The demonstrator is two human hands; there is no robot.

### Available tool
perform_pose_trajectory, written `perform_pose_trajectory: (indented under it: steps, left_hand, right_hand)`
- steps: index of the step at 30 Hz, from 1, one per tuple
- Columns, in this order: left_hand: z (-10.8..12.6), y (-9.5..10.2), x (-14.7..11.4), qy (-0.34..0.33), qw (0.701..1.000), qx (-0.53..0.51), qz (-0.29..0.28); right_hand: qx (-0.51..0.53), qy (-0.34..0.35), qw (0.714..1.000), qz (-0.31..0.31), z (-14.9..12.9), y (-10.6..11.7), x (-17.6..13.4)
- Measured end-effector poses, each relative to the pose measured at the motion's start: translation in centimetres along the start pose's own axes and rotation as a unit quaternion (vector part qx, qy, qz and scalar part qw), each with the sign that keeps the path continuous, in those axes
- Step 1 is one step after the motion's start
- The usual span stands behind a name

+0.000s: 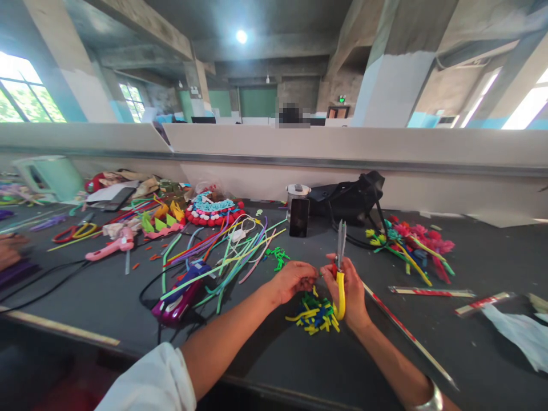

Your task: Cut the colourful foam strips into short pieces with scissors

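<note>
My right hand [351, 291] is closed round a pair of scissors [341, 285] with yellow and red handles, its blades pointing up and away from me. Close beside it, my left hand [295, 279] is pinched shut. A tiny green bit shows between the two hands, but what the left fingers hold is too small to make out. Under both hands lies a pile of short cut pieces [314, 315] in yellow, green and blue, looking like pipe cleaner. A smaller heap of green pieces [279, 258] rests just beyond my left hand.
Long coloured pipe cleaners [233, 260] spread to the left, by a purple device [182, 297] and a pink glue gun [112, 245]. A phone [298, 218] leans against a jar, near a black bag [351, 197]. Fuzzy flowers [422, 242] lie right. Another person's hand [11, 251] shows far left.
</note>
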State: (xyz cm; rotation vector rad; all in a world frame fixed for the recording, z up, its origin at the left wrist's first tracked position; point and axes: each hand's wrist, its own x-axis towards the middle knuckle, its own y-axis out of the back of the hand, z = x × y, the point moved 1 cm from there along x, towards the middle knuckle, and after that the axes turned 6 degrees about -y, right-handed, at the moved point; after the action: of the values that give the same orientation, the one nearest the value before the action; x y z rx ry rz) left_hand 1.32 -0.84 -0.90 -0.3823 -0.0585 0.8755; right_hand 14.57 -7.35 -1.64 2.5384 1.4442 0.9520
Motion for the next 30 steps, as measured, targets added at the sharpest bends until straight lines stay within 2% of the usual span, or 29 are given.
perform_pose_trajectory:
  steps: [2, 5, 9, 13, 17, 23, 30]
  left_hand:
    - [0.1, -0.1, 0.1, -0.011, 1.0, -0.025, 0.002]
    - [0.5, -0.1, 0.2, -0.081, 0.993, -0.075, 0.047]
    - [1.3, 0.3, 0.5, -0.18, 0.969, -0.123, 0.118]
    - [1.6, 0.7, 0.6, -0.235, 0.949, -0.132, 0.163]
    - [1.6, 0.7, 0.6, -0.247, 0.939, -0.145, 0.189]
    - [1.9, 0.2, 0.3, -0.239, 0.938, -0.198, 0.156]
    - [1.8, 0.0, 0.2, -0.221, 0.934, -0.236, 0.15]
  right_hand:
    - [-0.016, 0.005, 1.0, 0.009, -0.2, 0.1, 0.0]
    - [-0.051, -0.001, 0.999, 0.018, -0.1, 0.1, 0.0]
    - [-0.141, -0.014, 0.99, -0.016, 0.3, -0.1, -0.3]
    - [-0.233, -0.009, 0.971, -0.043, 0.3, -0.5, -0.8]
    - [-0.29, 0.0, 0.956, -0.05, -0.1, -0.9, -1.2]
    - [-0.308, -0.006, 0.95, -0.056, -0.3, -1.0, -1.4]
    - [-0.3, -0.009, 0.951, -0.069, -0.3, -1.2, -1.5]
